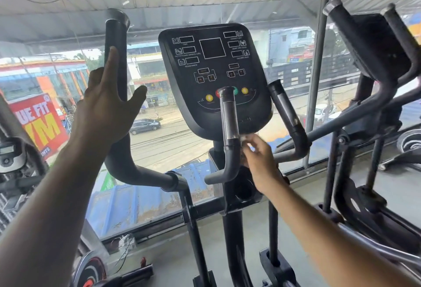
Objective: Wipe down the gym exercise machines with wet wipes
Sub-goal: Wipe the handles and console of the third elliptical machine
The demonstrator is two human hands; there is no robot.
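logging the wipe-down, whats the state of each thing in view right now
left hand: open, fingers straight, at the tall left handle
right hand: pinches a wet wipe beside the inner left grip
inner right grip: untouched
console: displays dark
neighbouring machine: untouched

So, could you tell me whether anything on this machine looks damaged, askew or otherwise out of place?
Nothing stands out. The console sits straight with its buttons intact, both inner grips stand upright, and the right hand pinches a wet wipe against the centre grip. The left hand is open by the tall handlebar.
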